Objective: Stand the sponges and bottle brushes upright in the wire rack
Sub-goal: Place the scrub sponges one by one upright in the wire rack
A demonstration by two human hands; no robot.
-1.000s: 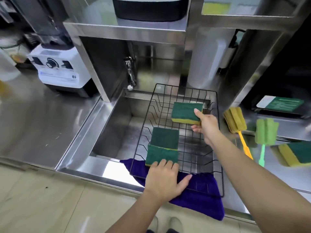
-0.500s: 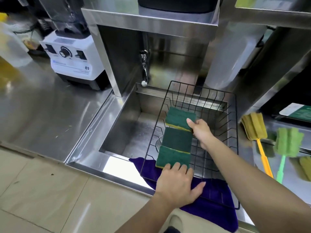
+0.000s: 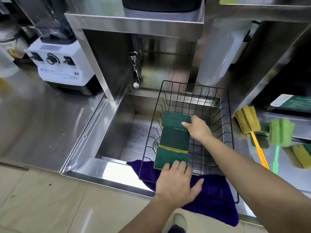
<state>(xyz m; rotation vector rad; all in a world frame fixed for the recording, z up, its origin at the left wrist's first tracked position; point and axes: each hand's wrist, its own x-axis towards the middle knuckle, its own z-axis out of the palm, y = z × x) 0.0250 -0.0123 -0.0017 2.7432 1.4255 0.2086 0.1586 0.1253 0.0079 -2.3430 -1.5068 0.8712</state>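
right hand: fingers pinch far sponge, frame centre | left hand: fingers together, flat on near sponge | wire rack: holds both

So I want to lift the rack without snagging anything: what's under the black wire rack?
A purple cloth lies under the near end of the black wire rack, and the steel sink basin lies below the rest. Sponges hide part of the basin floor.

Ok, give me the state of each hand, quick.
Left hand: open, fingers resting on the nearest sponge in the wire rack.
Right hand: closed on the farthest sponge.
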